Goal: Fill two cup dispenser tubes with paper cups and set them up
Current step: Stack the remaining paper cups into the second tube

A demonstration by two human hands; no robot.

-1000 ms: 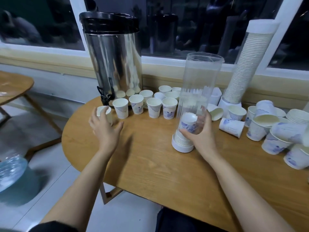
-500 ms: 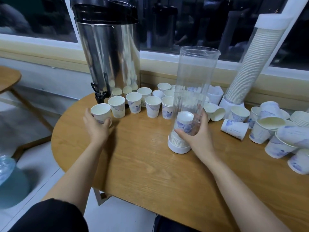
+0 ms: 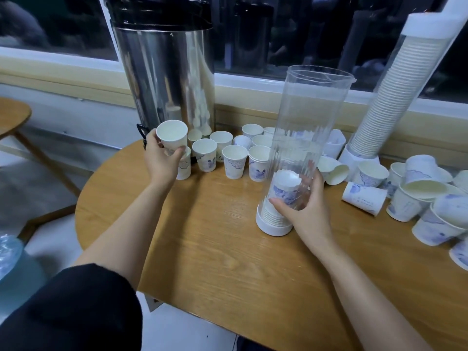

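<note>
one white paper cup is held clear of the round wooden table, mouth up and tipped slightly toward the camera. the thumb and fingers of the left hand pinch it low on its wall, above the table's far left edge. to its right, well apart, the clear plastic dispenser tube stands on its white base collar near the middle of the table. its long axis is upright, leaning a little, and its open mouth sits higher than the held cup. the right hand grips the tube's lower part, fingers curled round it just above the collar. inside, a short stack of nested cups fills only the bottom. they appear to sit base up, so the held cup likely needs turning over as well as carrying up and rightward to the tube's mouth. the left hand is the one placed for that, since the right is taken up with steadying the tube. behind the tube, a row of loose upright cups stands before the tall steel urn at the far edge. a second tube packed with cups leans at the far right edge toward the window, with a jumble of tipped cups beside it.
</note>
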